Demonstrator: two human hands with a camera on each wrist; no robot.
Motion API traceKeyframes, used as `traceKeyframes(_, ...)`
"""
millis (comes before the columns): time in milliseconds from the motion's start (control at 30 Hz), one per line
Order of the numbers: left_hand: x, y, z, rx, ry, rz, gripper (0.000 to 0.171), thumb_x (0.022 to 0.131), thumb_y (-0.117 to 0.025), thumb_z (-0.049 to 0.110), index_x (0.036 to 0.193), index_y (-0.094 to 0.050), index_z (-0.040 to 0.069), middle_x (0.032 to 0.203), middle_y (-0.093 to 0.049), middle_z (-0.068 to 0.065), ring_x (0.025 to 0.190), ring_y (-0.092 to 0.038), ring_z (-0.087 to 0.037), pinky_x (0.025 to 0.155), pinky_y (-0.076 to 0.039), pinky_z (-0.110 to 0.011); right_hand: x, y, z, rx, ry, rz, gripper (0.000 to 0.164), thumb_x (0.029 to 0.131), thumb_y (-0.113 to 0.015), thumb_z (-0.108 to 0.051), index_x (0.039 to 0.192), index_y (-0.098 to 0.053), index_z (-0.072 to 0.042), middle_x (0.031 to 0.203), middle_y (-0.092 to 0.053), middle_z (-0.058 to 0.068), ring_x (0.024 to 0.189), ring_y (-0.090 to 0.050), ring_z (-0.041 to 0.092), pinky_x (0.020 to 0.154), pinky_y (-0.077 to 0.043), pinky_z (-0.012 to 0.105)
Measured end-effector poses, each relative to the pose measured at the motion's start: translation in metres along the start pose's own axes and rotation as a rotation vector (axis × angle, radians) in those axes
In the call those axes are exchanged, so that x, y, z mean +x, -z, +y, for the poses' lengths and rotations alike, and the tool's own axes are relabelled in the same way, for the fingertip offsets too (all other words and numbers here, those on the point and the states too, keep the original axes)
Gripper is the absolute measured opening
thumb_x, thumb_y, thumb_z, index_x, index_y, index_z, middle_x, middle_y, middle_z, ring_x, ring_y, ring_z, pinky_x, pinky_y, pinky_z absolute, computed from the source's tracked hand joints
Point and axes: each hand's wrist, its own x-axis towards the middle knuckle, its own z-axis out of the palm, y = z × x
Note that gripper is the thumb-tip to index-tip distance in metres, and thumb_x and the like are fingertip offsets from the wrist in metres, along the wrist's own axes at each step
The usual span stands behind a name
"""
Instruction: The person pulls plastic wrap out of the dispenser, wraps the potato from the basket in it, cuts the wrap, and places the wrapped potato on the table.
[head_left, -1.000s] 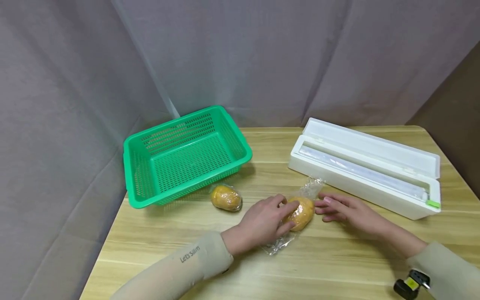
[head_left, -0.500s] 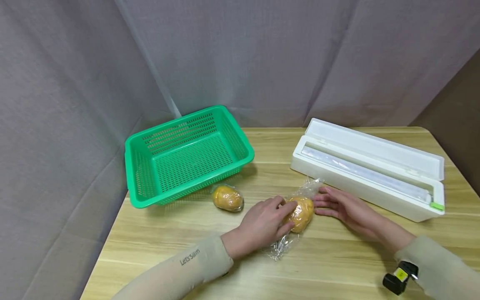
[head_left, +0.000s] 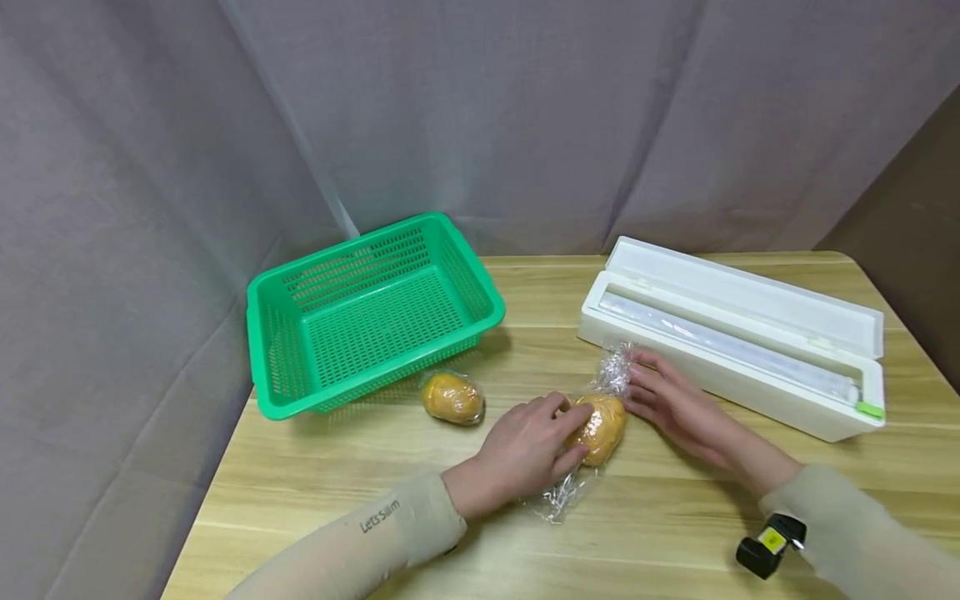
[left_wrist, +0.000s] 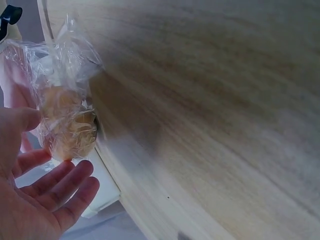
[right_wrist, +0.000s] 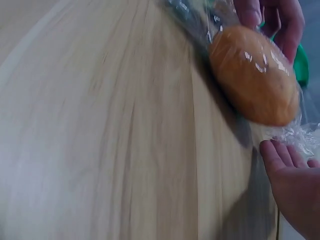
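Observation:
An oval, golden-brown bread roll (head_left: pixel 606 429) lies in clear cling film on the table. My left hand (head_left: pixel 517 457) holds it from the left, thumb and fingers about its near side. Crumpled film (head_left: pixel 614 369) sticks out at the roll's far end, and my right hand (head_left: pixel 678 414) touches it with mostly straight fingers. In the right wrist view the roll (right_wrist: pixel 255 77) looks smooth under the film, with the fingertips (right_wrist: pixel 272 150) below its end. Loose film (head_left: pixel 558 497) also spreads at the near end. A second wrapped roll (head_left: pixel 453 397) lies left of my left hand.
A green perforated basket (head_left: pixel 375 367) stands at the back left, behind the second roll. At the right, a white cling film dispenser box (head_left: pixel 675 354) has its lid raised, a film roll (head_left: pixel 720 342) inside. Grey curtains (head_left: pixel 480 125) hang behind the table.
My right hand has moved up and left from beside the roll to the film at its far end, which is now more bunched together. The left hand has stayed on the roll.

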Motion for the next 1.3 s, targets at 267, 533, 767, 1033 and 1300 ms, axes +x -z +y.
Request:
traceKeyframes(267, 0.001, 0.001, 0.001, 0.006, 0.005, -0.008, 0.05, 0.105, -0.066, 0.046, 0.147, -0.062, 0.02, 0.117, -0.066, -0.002, 0.092, -0.067, -0.013, 0.077, -0.057, -0.027, 0.005, -0.011, 0.0, -0.089, 0.025, 0.053, 0.065, 0.116, -0.047, -0.027, 0.166, -0.019, 0.006, 0.148, -0.052, 0.0, 0.13, -0.058, 0.005, 0.105, -0.051, 0.023)
traceKeyframes(533, 0.002, 0.0, 0.0, 0.024, 0.007, -0.003, 0.05, 0.104, -0.066, 0.047, 0.146, -0.063, 0.02, 0.116, -0.066, -0.001, 0.092, -0.067, -0.013, 0.076, -0.057, -0.027, 0.002, -0.021, -0.002, -0.484, 0.152, 0.113, 0.046, 0.115, -0.052, -0.031, 0.152, -0.057, -0.004, 0.155, -0.058, 0.013, 0.132, -0.056, -0.003, 0.106, -0.044, 0.014)
traceKeyframes(767, 0.002, -0.002, 0.0, 0.011, 0.006, 0.001, 0.049, 0.105, -0.066, 0.048, 0.145, -0.063, 0.02, 0.115, -0.066, -0.001, 0.09, -0.066, -0.012, 0.075, -0.057, -0.026, -0.006, -0.024, 0.003, -0.647, 0.305, 0.086, 0.034, 0.112, -0.057, -0.016, 0.143, -0.066, -0.006, 0.145, -0.067, 0.009, 0.132, -0.056, -0.004, 0.106, -0.042, 0.011)
traceKeyframes(1033, 0.001, -0.004, 0.002, -0.027, 0.047, 0.011, 0.05, 0.103, -0.068, 0.05, 0.142, -0.06, 0.02, 0.112, -0.068, -0.001, 0.092, -0.068, -0.013, 0.076, -0.057, -0.028, -0.015, -0.026, 0.007, -0.747, 0.434, 0.053, 0.039, 0.105, -0.066, -0.005, 0.144, -0.067, -0.013, 0.146, -0.066, 0.007, 0.136, -0.055, 0.0, 0.112, -0.037, 0.013)
traceKeyframes(1300, 0.004, -0.003, 0.001, -0.235, 0.221, 0.028, 0.057, 0.093, -0.082, 0.048, 0.128, -0.056, 0.012, 0.104, -0.068, 0.001, 0.081, -0.063, -0.009, 0.066, -0.052, -0.023, -0.024, -0.027, 0.011, -1.004, 0.565, 0.025, 0.055, 0.097, -0.077, -0.009, 0.149, -0.062, -0.017, 0.156, -0.058, 0.009, 0.146, -0.052, 0.019, 0.119, -0.025, 0.014)
